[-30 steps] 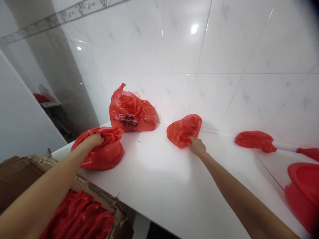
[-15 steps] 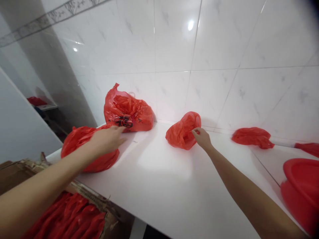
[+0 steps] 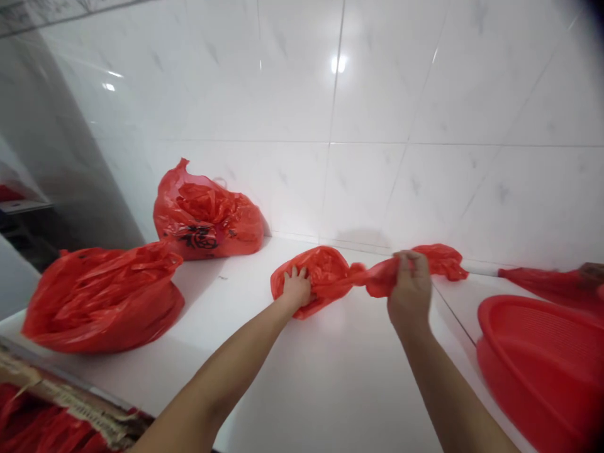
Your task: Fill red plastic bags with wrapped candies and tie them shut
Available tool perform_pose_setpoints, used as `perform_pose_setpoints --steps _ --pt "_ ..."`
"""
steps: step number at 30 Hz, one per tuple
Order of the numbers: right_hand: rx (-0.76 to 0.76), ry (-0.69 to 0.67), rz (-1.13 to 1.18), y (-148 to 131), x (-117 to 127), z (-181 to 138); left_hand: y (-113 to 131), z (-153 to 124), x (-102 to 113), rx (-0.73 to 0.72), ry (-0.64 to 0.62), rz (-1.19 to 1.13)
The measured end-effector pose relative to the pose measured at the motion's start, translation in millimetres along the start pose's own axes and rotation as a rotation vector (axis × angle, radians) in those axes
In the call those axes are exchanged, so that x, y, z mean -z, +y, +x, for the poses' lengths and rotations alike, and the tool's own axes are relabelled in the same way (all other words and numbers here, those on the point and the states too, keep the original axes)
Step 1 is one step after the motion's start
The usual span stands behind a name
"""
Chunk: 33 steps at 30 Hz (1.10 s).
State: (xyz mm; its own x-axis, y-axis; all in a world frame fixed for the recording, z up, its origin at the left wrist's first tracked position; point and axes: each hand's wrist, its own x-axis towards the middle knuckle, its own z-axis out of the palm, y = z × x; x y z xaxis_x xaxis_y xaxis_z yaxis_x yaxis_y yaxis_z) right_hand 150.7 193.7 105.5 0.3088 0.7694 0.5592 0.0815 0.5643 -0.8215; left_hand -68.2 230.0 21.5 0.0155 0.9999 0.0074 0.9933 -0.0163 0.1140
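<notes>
A small red plastic bag (image 3: 325, 267) lies mouth-open on the white table, near the tiled wall. Over its mouth rests my left hand (image 3: 297, 289), fingers spread and touching the red plastic inside. My right hand (image 3: 411, 283) is closed on a limp red plastic piece (image 3: 383, 277) just right of the bag. That piece is blurred and meets the bag's right end; I cannot tell whether it belongs to the bag. Behind my right hand lies another crumpled red plastic thing (image 3: 441, 261).
At left stand a large red bag (image 3: 104, 308) and a red bag with black print (image 3: 207, 220). A cardboard box (image 3: 80, 406) with red contents is at lower left. A red basin (image 3: 533, 358) stands at right, with another person's hand (image 3: 592, 272) beyond it.
My left hand has moved right, from the larger bags to the small bag. My right hand has pulled rightward, now gripping a red piece. The view has shifted right; another hand has appeared.
</notes>
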Motion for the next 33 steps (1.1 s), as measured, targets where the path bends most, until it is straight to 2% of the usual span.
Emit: perform_pose_setpoints --steps 2,3,5,8,10,12,14,17,18,20,23,25,27,30,33 --pt "0.082 0.194 0.117 -21.2 18.7 5.1 -2.7 9.6 3.5 0.046 0.038 -0.013" --pt "0.113 0.245 0.172 -29.9 25.7 6.9 -3.8 14.5 8.3 0.065 0.061 -0.025" --pt "0.127 0.265 0.224 -39.5 35.8 7.9 -4.7 23.3 22.1 0.096 0.118 -0.059" --pt "0.031 0.212 0.192 -33.7 46.0 4.2 -0.9 25.5 48.9 0.111 0.206 -0.153" --pt "-0.067 0.170 0.192 -22.7 52.5 0.2 7.2 12.8 67.7 0.083 0.256 -0.243" --pt "-0.161 0.060 0.231 -13.6 59.0 -4.7 21.7 -13.9 82.4 0.012 0.304 -0.365" --pt "-0.231 -0.119 0.265 -9.6 64.4 -10.9 42.4 -50.8 86.9 -0.109 0.329 -0.514" --pt "-0.256 -0.346 0.247 -12.3 71.9 -23.7 75.4 -105.9 68.4 -0.297 0.244 -0.691" --pt "-0.242 -0.400 0.221 -14.6 75.5 -28.5 83.4 -119.9 56.7 -0.314 0.226 -0.691" --pt "-0.198 -0.516 0.146 -19.9 86.0 -38.0 90.4 -138.7 30.7 -0.258 0.214 -0.621" --pt "-0.175 -0.783 -0.002 -26.7 110.9 -50.0 78.5 -150.4 -1.0 -0.128 0.218 -0.520" --pt "-0.164 -0.986 -0.144 -28.2 130.2 -56.3 63.2 -155.3 -11.9 -0.071 0.225 -0.524" --pt "-0.090 -1.124 -0.333 -26.2 147.4 -62.2 50.8 -162.1 -16.3 -0.021 0.239 -0.560" --pt "0.125 -1.182 -0.638 -19.2 163.2 -72.2 47.2 -175.3 -17.7 0.014 0.241 -0.679" --pt "0.319 -1.115 -0.844 -14.2 163.4 -85.0 59.2 -187.6 -15.9 -0.001 0.237 -0.853"
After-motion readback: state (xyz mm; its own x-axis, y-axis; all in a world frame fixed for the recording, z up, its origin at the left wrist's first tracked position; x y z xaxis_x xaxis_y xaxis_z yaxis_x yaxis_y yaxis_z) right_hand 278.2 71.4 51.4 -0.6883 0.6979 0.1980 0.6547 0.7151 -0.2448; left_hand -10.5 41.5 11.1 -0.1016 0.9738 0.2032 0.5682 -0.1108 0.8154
